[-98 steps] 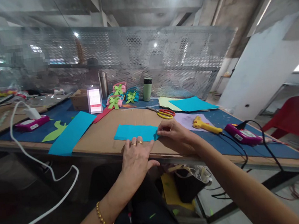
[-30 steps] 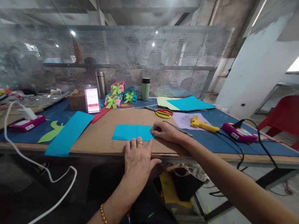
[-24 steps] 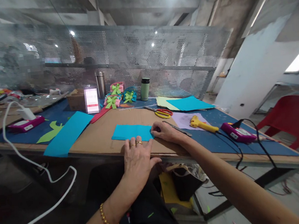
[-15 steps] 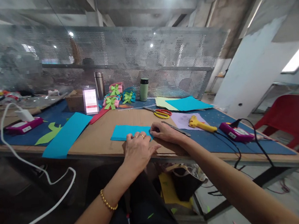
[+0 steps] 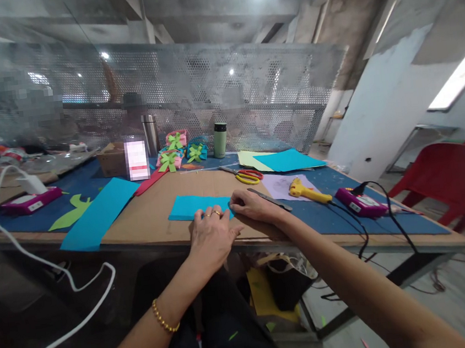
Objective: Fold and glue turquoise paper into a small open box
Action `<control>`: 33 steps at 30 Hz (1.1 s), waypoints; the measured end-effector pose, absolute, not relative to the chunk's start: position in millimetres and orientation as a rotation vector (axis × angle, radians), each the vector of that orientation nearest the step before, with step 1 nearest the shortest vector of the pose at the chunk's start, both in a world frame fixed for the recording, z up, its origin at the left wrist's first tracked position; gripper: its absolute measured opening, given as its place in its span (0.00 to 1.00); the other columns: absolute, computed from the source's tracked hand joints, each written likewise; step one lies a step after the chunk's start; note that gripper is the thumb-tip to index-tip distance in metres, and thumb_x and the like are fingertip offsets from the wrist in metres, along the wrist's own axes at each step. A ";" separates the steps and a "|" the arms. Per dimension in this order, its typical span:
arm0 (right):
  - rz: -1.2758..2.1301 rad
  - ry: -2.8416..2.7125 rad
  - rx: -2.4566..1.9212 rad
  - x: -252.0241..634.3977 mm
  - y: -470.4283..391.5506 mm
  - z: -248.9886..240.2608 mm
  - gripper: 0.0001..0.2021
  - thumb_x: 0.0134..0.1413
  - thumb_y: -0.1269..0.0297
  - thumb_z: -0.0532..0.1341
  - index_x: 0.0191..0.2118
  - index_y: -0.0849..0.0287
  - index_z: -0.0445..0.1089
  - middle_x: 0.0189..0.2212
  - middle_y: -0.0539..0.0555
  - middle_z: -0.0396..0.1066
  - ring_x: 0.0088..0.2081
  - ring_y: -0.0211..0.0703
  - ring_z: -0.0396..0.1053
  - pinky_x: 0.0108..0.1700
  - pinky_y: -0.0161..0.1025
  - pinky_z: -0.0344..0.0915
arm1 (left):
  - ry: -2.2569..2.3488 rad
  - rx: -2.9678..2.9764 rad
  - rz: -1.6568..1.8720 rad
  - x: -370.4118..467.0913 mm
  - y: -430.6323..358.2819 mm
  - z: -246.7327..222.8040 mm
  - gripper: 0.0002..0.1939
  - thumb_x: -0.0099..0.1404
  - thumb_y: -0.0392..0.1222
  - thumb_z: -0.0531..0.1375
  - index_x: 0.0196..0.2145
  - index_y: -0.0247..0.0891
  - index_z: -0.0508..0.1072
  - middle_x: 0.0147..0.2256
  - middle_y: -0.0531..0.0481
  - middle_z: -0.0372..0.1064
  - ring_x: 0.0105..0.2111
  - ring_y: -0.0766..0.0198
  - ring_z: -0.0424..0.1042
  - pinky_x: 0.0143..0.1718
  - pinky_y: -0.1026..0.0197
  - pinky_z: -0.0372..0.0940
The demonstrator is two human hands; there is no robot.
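A blue folded craft sheet point(image 5: 184, 208) lies on the brown cardboard near the table's front edge. My left hand point(image 5: 214, 228), with a ring on it, rests across the sheet's front side, fingers spread and pressing down. At the sheet's right end, my right hand point(image 5: 249, 204) has thumb and fingers pinched together on its edge. My fingers cover that end, so the fold there is hidden. A longer blue strip point(image 5: 101, 212) lies to the left, partly over the table's front edge. Just right of my right hand is a dark flat tool point(image 5: 269, 198), partly covered by it.
Scissors point(image 5: 247, 177) with red and yellow handles lie behind my hands. To the right are a yellow glue gun point(image 5: 307, 191) and a purple power box point(image 5: 358, 203) with black cables. A green bottle point(image 5: 220, 140) and several bow-trimmed pieces point(image 5: 176, 141) stand at the back.
The whole view has shifted slightly, so things appear a little further left. Both hands keep their places on the blue craft sheet.
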State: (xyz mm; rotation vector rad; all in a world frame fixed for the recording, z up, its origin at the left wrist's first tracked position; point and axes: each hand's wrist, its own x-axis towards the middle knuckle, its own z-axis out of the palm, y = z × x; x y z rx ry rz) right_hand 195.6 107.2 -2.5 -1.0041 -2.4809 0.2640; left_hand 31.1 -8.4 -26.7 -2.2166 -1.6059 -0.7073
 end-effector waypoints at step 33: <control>0.244 -2.498 -0.980 195.1 110.6 -6.2 0.03 0.53 0.71 0.58 0.33 0.59 0.68 0.29 0.49 0.69 0.30 0.36 0.63 0.33 0.33 0.57 | -1.429 -2.214 -0.808 27.5 -25.2 -49.5 0.27 0.68 0.54 0.58 0.58 0.34 0.67 0.55 0.35 0.69 0.57 0.48 0.65 0.62 0.40 0.50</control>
